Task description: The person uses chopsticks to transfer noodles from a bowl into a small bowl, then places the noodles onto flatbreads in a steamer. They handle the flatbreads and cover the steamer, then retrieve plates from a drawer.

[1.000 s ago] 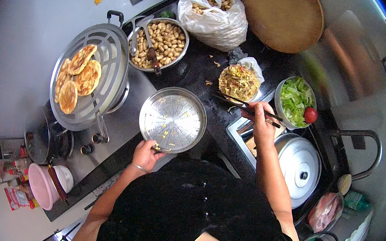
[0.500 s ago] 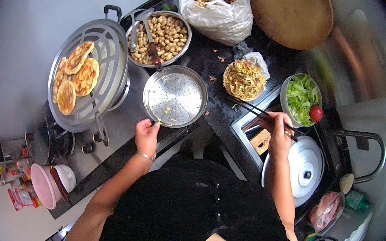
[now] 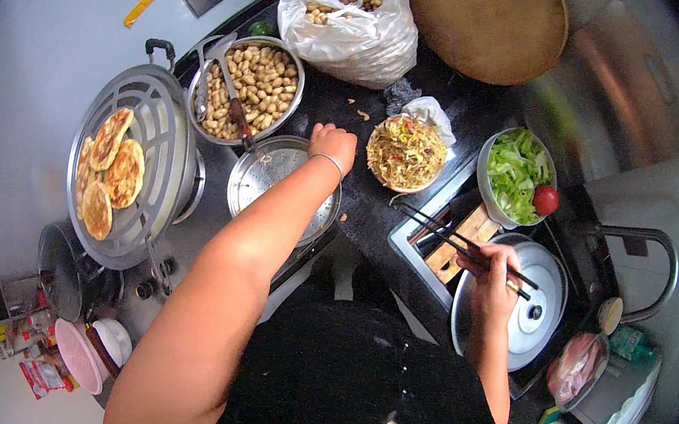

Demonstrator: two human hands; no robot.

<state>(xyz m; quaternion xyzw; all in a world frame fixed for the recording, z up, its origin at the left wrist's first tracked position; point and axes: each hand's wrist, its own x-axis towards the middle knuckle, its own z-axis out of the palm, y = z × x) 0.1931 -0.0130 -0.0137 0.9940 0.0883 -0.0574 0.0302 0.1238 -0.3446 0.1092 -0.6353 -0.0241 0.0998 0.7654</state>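
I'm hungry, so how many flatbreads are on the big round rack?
4 that I can see, all on the rack: the top flatbread, the right flatbread, the bottom flatbread and the partly covered left flatbread. More may hide underneath.

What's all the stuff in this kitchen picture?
Slotted rack: 1, grey, left
Flatbreads: 4, golden, on rack
Steel bowl: 1, silver, upper left
Plastic bag: 1, white, top
Peanuts: many, tan, in bowl and bag
Spatula: 1, brown-handled, across bowl
Perforated tray: 1, silver, centre left
Round board: 1, brown, top
Shredded food: 1 heap, yellowish, centre
Lettuce: 1 bowlful, green, right
Round produce: 1, red, beside lettuce
Lid: 1, silver, right
Tap: 1, grey, far right
Basin: 1, pink, lower left
Packets: several, mostly red, lower left
Chopsticks: 2, black, in right hand
Left hand: 1, bare, at tray's far rim
Right hand: 1, bare, over lid
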